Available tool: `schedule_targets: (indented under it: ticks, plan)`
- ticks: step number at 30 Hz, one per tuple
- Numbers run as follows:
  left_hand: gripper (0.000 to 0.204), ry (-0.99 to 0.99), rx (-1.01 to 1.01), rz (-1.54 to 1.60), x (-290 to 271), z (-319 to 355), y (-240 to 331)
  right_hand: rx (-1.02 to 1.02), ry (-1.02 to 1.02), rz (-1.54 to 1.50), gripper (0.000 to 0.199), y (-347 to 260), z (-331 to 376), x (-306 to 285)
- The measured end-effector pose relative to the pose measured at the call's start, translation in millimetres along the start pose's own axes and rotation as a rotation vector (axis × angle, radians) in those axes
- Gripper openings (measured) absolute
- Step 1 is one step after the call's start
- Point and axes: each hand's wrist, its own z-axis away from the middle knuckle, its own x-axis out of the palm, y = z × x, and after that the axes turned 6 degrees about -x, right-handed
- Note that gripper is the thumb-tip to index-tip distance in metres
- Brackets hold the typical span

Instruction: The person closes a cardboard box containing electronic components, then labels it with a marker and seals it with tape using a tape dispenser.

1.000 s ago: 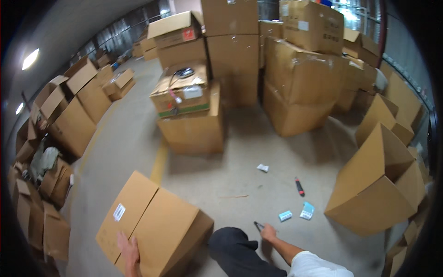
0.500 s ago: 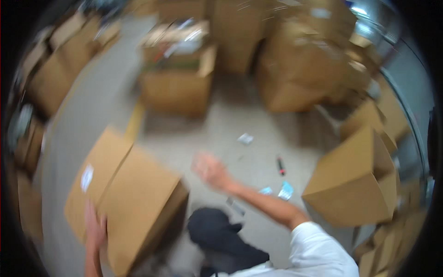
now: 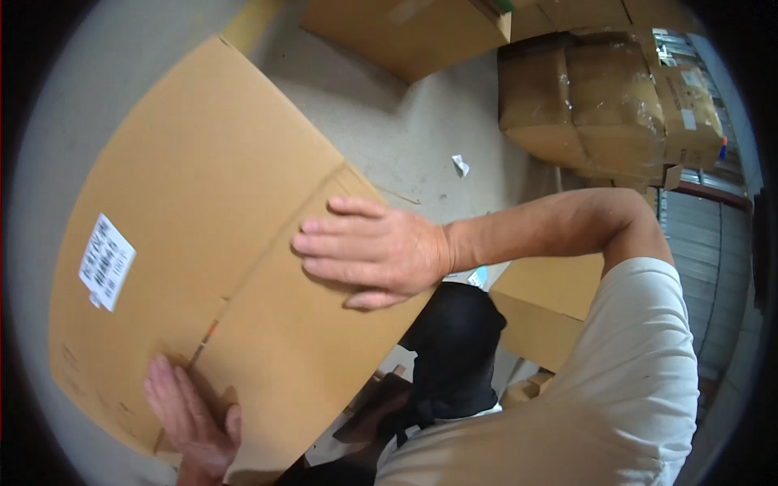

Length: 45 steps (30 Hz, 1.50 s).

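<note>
A large brown cardboard box (image 3: 203, 178) fills the left half of the view, its top flaps meeting along a slanting seam. My right hand (image 3: 377, 253) lies flat on the box by the upper end of that seam, fingers stretched out. Near the seam's lower end, my left hand (image 3: 190, 417) rests on the cardboard with its fingers extended and thumb apart. A white printed label (image 3: 107, 261) is stuck on the flap to the left. Through a gap in the seam between the hands, a bit of red shows. Neither hand holds anything.
Another cardboard box (image 3: 397, 32) stands at the far side. Plastic-wrapped cartons (image 3: 583, 97) are stacked at the far right, and an opened-out box (image 3: 543, 308) sits beyond my right arm. A scrap of paper (image 3: 460, 165) lies on the grey floor.
My right hand has come down from the air onto the box top. The box now looms closer in view. My left hand stays on it.
</note>
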Motion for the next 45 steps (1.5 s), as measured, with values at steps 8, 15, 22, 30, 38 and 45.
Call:
schedule_targets:
  ticks: [8,15,22,30,38,45]
  plan:
    - [0.109,-0.063,-0.09,0.048,-63.4,8.9,2.6,0.022,-0.047,-0.008,0.071,-29.9,-54.5,-66.4]
    - [0.102,-0.272,-0.119,-0.118,-204.5,-52.1,109.0,1.041,-0.125,-0.207,0.044,-250.2,-120.7,-160.2]
    - [0.079,-0.078,-0.288,0.222,-409.8,-41.7,162.2,1.107,0.207,-0.405,0.047,-528.1,42.4,-423.0]
    - [0.093,-0.224,-0.484,0.392,-619.5,28.7,266.2,1.895,0.919,0.41,0.047,-564.3,549.3,-850.2]
    - [0.092,-0.537,-0.484,0.345,-525.6,-293.6,702.4,1.708,0.713,1.264,0.07,-227.0,1063.8,-1252.1]
    - [0.072,-0.519,-0.903,0.348,-528.5,-207.4,832.7,1.21,0.412,0.789,0.054,-81.3,1166.1,-1393.1]
